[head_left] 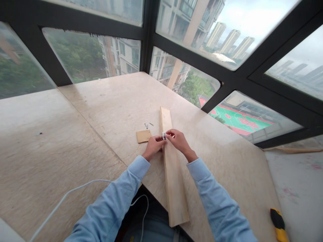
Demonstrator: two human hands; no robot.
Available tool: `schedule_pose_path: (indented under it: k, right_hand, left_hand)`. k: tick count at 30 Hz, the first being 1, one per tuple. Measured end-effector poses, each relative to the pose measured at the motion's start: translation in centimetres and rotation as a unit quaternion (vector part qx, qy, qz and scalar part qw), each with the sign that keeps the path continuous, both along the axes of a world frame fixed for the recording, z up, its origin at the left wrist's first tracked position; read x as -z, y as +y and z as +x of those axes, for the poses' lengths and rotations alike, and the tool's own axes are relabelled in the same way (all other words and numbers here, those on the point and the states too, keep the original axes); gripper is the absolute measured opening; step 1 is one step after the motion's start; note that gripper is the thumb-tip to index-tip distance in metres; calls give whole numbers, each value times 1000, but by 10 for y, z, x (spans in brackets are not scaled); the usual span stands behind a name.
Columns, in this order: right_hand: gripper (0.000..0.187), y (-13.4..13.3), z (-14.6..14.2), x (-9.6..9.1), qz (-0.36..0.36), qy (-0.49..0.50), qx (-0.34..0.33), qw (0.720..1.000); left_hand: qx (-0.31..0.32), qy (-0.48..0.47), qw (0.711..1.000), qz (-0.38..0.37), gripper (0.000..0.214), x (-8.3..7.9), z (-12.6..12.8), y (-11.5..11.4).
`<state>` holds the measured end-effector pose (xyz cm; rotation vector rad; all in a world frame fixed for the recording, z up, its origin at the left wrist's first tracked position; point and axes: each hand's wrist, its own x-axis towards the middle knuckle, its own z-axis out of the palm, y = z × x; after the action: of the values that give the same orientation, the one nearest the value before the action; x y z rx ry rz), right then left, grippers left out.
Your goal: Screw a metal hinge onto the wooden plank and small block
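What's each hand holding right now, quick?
Left hand: fingers closed, pinching the small metal part above the long board.
Right hand: fingers closed, pinching the same part from the other side.

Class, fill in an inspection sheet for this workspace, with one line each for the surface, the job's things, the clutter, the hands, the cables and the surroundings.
Surface: pale board worktop, with faint marks and one dark speck at the left.
Job's things: long wooden plank lying flat, its near end at the worktop's edge; small shiny metal part at the plank's left edge.
Clutter: small square wood piece and a few screws left of the plank; yellow-and-black tool at the far right.
Hands: left hand and right hand both pinch the metal part.
Cables: white cable across the near left.
Surroundings: dark-framed windows; outside are towers, trees and a sports court.
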<state>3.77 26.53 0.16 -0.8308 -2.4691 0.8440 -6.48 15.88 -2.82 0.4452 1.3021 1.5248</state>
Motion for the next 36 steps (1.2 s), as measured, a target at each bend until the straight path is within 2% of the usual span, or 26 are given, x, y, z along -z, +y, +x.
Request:
schedule_pose_path:
  k: [8, 12, 16, 20, 26, 31, 36]
  right_hand:
    - [11, -11, 12, 11, 65, -24, -14, 998]
    - [11, -18, 19, 9, 47, 0, -3, 999]
    - [11, -34, 50, 11, 0, 37, 38, 999]
    - [15, -51, 113, 17, -48, 54, 108, 992]
    - [28, -75, 251, 12, -70, 50, 281, 956]
    - [36, -97, 358, 8, -32, 46, 425, 904]
    - [37, -104, 431, 12, 76, -9, 527, 847]
  left_hand:
    - [24, -18, 999, 21, 37, -2, -2, -1]
    - [43, -8, 999, 19, 40, -3, -4, -2]
    - [54, 2, 999, 2, 39, -4, -5, -2]
    - [77, 9, 997, -24, 45, -7, -6, -2]
    - [96, 45, 993, -46, 48, -9, -7, -2]
    - [50, 62, 993, -83, 41, -10, 2, 0]
    - [16, 83, 994, -66, 34, -12, 16, -4]
